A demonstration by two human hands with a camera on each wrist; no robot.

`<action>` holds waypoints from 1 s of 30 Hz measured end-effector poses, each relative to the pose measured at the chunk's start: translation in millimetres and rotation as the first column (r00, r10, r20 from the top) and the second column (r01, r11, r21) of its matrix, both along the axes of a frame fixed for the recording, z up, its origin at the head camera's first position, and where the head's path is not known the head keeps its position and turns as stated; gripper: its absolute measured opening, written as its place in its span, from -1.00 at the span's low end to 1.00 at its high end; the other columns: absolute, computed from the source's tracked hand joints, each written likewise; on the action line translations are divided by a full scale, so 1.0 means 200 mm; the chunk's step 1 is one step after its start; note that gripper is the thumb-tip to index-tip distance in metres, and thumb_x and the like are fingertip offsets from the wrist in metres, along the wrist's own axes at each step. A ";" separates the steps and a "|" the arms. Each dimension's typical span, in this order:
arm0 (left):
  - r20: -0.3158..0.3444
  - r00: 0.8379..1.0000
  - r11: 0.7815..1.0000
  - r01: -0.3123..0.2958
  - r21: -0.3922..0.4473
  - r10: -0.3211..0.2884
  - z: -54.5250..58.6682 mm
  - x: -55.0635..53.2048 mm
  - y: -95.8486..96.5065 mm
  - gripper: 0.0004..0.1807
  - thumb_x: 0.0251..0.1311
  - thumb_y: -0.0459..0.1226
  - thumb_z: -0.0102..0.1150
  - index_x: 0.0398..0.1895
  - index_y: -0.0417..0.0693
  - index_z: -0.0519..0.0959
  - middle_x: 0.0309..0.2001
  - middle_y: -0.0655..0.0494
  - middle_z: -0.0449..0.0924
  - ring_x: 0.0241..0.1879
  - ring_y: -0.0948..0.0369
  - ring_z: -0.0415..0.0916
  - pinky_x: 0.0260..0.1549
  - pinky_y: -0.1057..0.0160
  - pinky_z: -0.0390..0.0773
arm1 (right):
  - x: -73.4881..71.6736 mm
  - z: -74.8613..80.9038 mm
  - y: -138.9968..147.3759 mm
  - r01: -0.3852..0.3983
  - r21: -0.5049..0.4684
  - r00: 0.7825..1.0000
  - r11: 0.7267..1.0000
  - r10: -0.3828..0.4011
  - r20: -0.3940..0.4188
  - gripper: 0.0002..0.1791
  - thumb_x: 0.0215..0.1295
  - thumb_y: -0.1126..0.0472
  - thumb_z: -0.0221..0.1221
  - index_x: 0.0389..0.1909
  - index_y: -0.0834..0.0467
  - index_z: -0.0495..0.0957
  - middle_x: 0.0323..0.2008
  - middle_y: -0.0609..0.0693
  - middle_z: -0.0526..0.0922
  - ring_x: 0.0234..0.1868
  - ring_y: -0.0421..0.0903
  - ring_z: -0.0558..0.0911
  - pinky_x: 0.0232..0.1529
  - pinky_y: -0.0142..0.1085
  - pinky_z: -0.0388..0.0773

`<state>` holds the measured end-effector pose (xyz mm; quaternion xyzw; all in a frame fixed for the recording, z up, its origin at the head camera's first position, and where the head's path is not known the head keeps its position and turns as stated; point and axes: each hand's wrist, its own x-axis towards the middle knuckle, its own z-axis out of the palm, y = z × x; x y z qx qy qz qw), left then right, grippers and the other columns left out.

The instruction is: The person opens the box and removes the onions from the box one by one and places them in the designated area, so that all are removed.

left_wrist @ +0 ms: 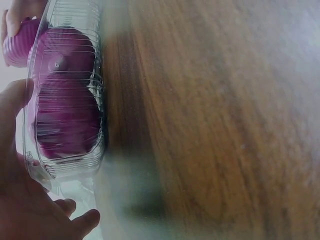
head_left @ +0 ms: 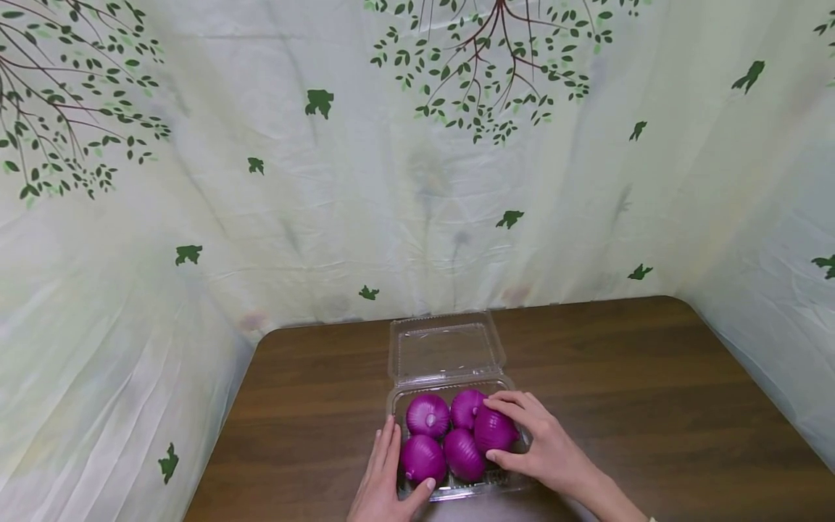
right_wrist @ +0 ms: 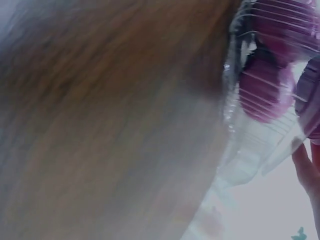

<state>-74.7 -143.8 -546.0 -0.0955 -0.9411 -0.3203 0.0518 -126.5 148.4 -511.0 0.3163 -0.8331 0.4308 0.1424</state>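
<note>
Purple onion, held at the right side of a clear plastic container, above its rim; the thumb and fingers of the right hand grasp it from opposite sides. Four other onions sit in the container, two at the back and two at the front. The left hand rests against the container's left side, its fingers extended and unclenched, the thumb at the front-left corner beside the nearest onion. The hinged lid lies folded back, away from the person. Beneath is a brown wood-grain table; behind it, from here, hangs pale fabric printed with branches and green leaves.
</note>
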 end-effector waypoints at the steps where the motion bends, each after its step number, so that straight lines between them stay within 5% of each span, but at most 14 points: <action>1: -0.005 1.000 1.000 0.000 0.000 0.000 0.00 0.00 0.00 0.08 0.07 0.20 0.29 0.47 -0.33 0.16 0.54 -0.07 -0.05 0.45 -0.22 -0.03 0.25 -0.20 0.22 | 0.00 0.01 0.00 0.007 -0.010 1.000 1.000 -0.007 0.011 -0.28 0.01 -0.01 0.51 0.23 0.06 0.53 0.18 -0.11 0.47 0.13 -0.13 0.45 -0.07 -0.28 0.61; 14: -0.044 0.999 1.000 -0.001 -0.005 0.001 -0.01 0.00 0.00 0.07 0.06 0.19 0.31 0.45 -0.34 0.19 0.53 -0.08 -0.02 0.44 -0.21 -0.01 0.26 -0.18 0.20 | 0.05 0.07 0.00 0.013 -0.198 0.988 0.980 0.018 0.151 -0.27 0.08 0.17 0.48 0.32 0.04 0.46 0.22 -0.04 0.43 0.18 -0.08 0.50 0.10 -0.35 0.51; 30: -0.040 0.999 1.000 0.002 -0.015 -0.003 -0.01 0.00 0.00 0.07 0.06 0.21 0.30 0.45 -0.34 0.19 0.53 -0.08 -0.02 0.44 -0.22 -0.01 0.26 -0.18 0.20 | 0.10 0.06 0.05 0.006 -0.362 0.989 0.932 0.047 0.138 -0.32 0.07 0.47 0.35 0.27 0.22 0.40 0.20 0.12 0.43 0.13 -0.07 0.50 0.00 -0.31 0.58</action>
